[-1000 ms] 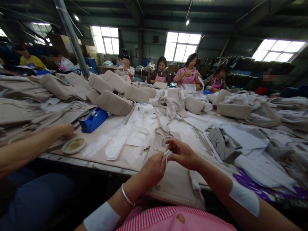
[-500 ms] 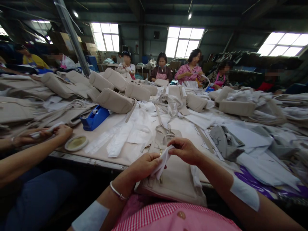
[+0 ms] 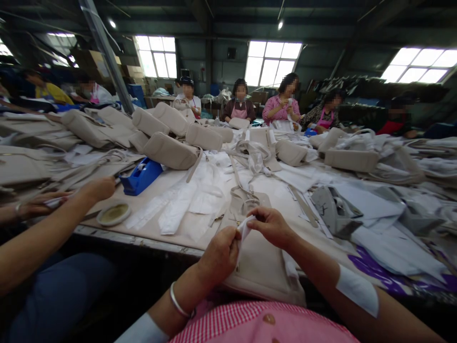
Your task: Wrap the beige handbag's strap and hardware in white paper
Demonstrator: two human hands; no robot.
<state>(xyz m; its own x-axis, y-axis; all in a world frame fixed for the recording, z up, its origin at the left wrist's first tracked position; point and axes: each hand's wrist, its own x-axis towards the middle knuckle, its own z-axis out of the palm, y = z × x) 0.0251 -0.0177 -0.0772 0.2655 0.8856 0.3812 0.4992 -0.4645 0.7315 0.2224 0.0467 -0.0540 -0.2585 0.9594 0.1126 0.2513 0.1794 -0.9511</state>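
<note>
My left hand (image 3: 218, 255) and my right hand (image 3: 273, 226) are close together just above the near table edge, both pinching a small piece of white paper (image 3: 244, 228) between their fingertips. Under them a flat beige bag (image 3: 262, 267) lies on the table and hangs over its front edge toward my lap. A silver bangle sits on my left wrist. White patches cover both forearms.
A co-worker's arms (image 3: 53, 214) reach in from the left beside a round dish (image 3: 113, 213) and a blue tape dispenser (image 3: 141, 175). Beige bags (image 3: 170, 150), straps and white paper cover the long table (image 3: 143, 238). Several people sit at the far side.
My hands drew the white paper out longer, then closed together on it again. The co-worker's arm at the left has shifted slightly forward over the table.
</note>
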